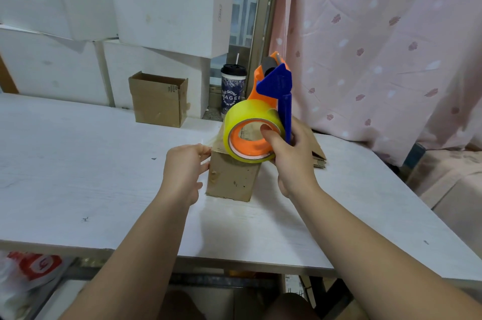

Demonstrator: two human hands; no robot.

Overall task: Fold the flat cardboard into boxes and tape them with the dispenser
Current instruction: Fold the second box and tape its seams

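The right grip [289, 152] clasps an orange-and-blue plastic tape dispenser [273, 82] atop a small brown cardboard box [232, 179]. The left grip [186, 171] curls round its left edge on the white counter [78, 150].

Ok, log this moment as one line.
step: taping | left hand: holds small box at top corner | right hand: grips tape dispenser, roll against box top | table: open box at back

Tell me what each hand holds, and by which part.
Right hand grips the tape dispenser by its blue handle, thumb inside the roll. Left hand holds the small box at its top left edge.
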